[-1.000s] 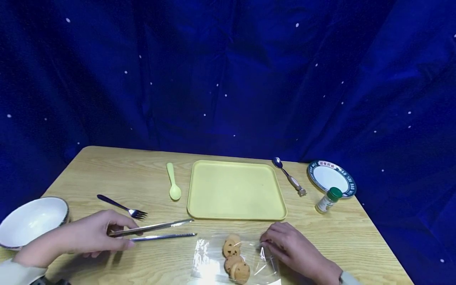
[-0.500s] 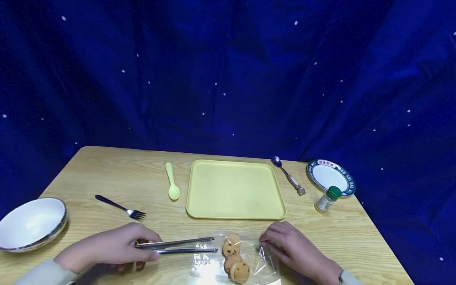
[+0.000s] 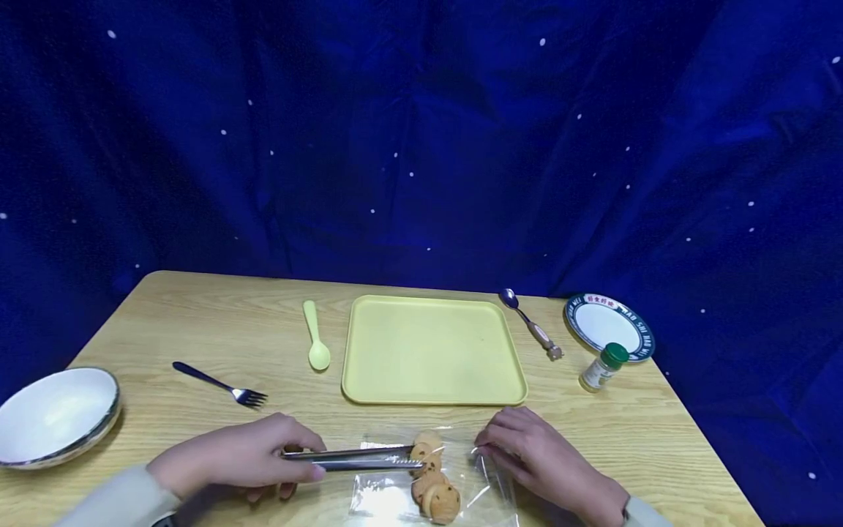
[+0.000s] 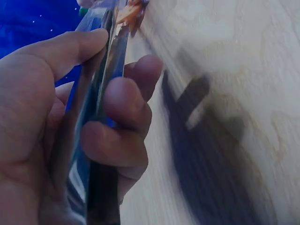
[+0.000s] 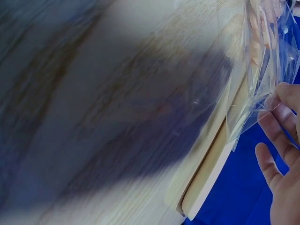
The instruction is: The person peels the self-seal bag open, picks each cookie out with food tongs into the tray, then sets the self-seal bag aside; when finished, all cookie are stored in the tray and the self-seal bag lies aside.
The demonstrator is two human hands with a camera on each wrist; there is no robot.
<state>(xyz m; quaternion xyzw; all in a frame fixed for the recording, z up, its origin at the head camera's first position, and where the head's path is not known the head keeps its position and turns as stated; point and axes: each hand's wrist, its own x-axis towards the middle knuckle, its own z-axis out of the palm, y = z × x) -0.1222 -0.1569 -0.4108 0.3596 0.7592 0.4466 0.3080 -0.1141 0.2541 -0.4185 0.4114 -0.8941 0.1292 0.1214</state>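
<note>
My left hand (image 3: 253, 457) grips metal tongs (image 3: 358, 464) near their handle end, thumb on one arm and fingers curled round the other in the left wrist view. The toothed tips overlap the upper cookies (image 3: 426, 457) in the head view. Several round cookies with dark chips lie in an overlapping row in a clear plastic bag (image 3: 484, 494). At the bag's right side, my right hand (image 3: 536, 461) pinches the plastic; the right wrist view shows thumb and forefinger on the crinkled film (image 5: 265, 101).
Behind the bag lies a yellow tray (image 3: 435, 351), with a light green spoon (image 3: 317, 344) and a fork (image 3: 224, 384) to its left. A bowl (image 3: 55, 417) stands far left. Right of the tray are a metal spoon (image 3: 530, 324), a green-capped shaker (image 3: 602, 368) and a plate (image 3: 609, 326).
My left hand has carried the tongs rightward, from left of the bag until their tips overlap the upper cookies. Their tips have drawn closer together. The right hand has stayed at the bag.
</note>
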